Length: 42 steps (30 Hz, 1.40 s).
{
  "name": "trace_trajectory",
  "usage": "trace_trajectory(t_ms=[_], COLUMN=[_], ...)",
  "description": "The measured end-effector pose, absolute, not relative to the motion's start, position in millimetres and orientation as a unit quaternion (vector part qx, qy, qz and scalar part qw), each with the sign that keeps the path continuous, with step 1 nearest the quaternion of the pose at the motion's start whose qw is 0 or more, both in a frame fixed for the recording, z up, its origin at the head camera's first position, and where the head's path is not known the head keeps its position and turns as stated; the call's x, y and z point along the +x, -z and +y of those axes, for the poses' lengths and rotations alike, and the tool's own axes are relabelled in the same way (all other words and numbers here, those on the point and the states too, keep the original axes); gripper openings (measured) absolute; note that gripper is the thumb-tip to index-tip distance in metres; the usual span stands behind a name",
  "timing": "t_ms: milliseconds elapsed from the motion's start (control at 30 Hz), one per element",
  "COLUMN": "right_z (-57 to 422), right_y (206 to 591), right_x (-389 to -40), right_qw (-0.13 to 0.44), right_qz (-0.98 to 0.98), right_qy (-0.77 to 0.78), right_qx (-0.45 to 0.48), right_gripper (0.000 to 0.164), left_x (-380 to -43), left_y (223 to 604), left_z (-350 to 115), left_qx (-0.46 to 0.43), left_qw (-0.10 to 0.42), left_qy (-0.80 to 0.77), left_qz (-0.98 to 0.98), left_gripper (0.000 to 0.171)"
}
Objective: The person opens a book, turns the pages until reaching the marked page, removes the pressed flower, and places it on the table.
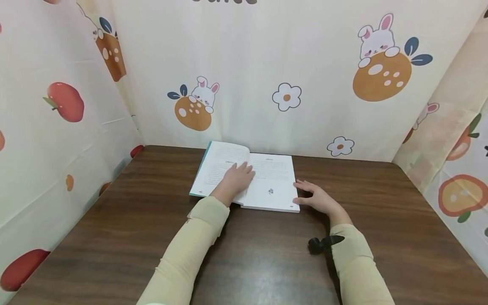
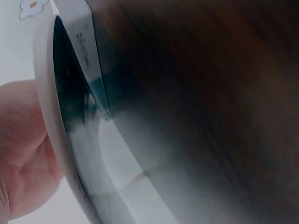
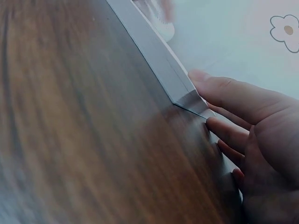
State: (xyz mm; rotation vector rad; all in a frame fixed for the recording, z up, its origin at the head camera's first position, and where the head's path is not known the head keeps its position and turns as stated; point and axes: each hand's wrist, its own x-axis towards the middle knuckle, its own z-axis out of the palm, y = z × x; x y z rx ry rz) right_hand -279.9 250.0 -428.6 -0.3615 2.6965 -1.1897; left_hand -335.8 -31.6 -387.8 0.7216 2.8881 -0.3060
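Observation:
An open book (image 1: 271,180) with white printed pages and a teal cover edge lies at the back of the table. In the head view my left hand (image 1: 237,178) rests on the left page near the gutter, fingers extended. The left wrist view shows part of this hand (image 2: 25,149) beside the curved page edge. At the book's right edge is my right hand (image 1: 318,198), thumb and fingers spread apart. Its thumb touches the near right corner. In the right wrist view the right hand's fingers (image 3: 229,133) lie loosely along the book's side.
The book lies on a dark brown wooden table (image 1: 263,254). Behind it hangs a pale curtain (image 1: 248,55) printed with rabbits, fruit and flowers, with more printed cloth at both sides. A black strap device (image 1: 324,244) sits on the right wrist.

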Motion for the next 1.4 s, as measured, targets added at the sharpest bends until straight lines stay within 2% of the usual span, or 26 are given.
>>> trace_trajectory(t_ms=[100,233,367,467,667,900,1167,1300,1400], right_z=[249,248,247,248,250,249,249,254,257], right_y=[428,426,427,429,431,425,424,425,427], right_x=[-279,-279,-278,-278,-278,-278,-278,-278,-277], right_qw=[0.089,0.087,0.089,0.097,0.094,0.106,0.117,0.135,0.146], right_qz=[0.908,0.908,0.908,0.907,0.902,0.904,0.899,0.898,0.897], right_qy=[0.393,0.393,0.393,0.391,0.401,0.394,0.401,0.398,0.398], right_qx=[-0.117,-0.117,-0.118,-0.123,-0.127,-0.129,-0.134,-0.128,-0.123], right_gripper=[0.073,0.073,0.072,0.072,0.071,0.071,0.073,0.079,0.082], left_x=[-335,-340,-346,-349,-347,-341,-344,-349,-347], left_y=[388,387,386,386,381,374,376,378,378], left_z=[-31,-40,-56,-64,-62,-55,-59,-56,-53], left_qx=[0.225,0.223,0.234,0.226,0.182,0.168,0.173,0.201,0.235], left_qw=[0.151,0.216,0.268,0.298,0.289,0.248,0.261,0.25,0.225], left_qy=[0.04,-0.095,-0.179,-0.182,-0.154,-0.116,-0.14,-0.126,-0.085], left_qz=[0.962,0.946,0.917,0.909,0.927,0.947,0.939,0.939,0.942], left_gripper=[0.047,0.057,0.086,0.108,0.115,0.116,0.119,0.114,0.101])
